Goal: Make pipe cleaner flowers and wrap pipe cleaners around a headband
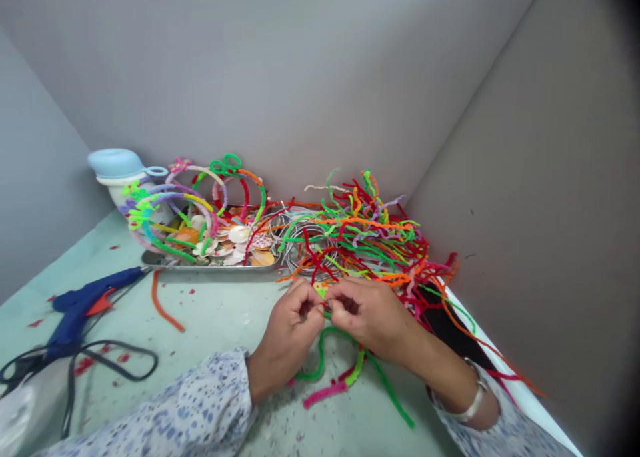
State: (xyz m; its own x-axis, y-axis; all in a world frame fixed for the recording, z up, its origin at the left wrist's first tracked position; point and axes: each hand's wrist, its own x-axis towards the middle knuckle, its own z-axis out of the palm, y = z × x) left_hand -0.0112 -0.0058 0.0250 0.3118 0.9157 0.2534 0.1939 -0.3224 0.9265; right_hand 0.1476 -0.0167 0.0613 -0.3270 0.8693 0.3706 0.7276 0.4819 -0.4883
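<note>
My left hand [289, 333] and my right hand [371, 317] meet at the table's middle, both with fingers pinched together on a green pipe cleaner [320, 357]. Its loose ends trail toward me under my wrists, beside a pink pipe cleaner [325, 393] and a light green one [356, 370]. Just beyond my fingers lies a big tangled heap of colourful pipe cleaners [370, 237]. A silver bangle [475, 397] sits on my right wrist.
A metal tray [210, 262] at the back holds shells and pipe-cleaner-wrapped headbands [190, 203]. A pale blue-lidded jug [117, 170] stands behind it. A blue glue gun [80, 307] with a black cord lies at left. One orange pipe cleaner [165, 307] lies loose. Grey walls enclose the table.
</note>
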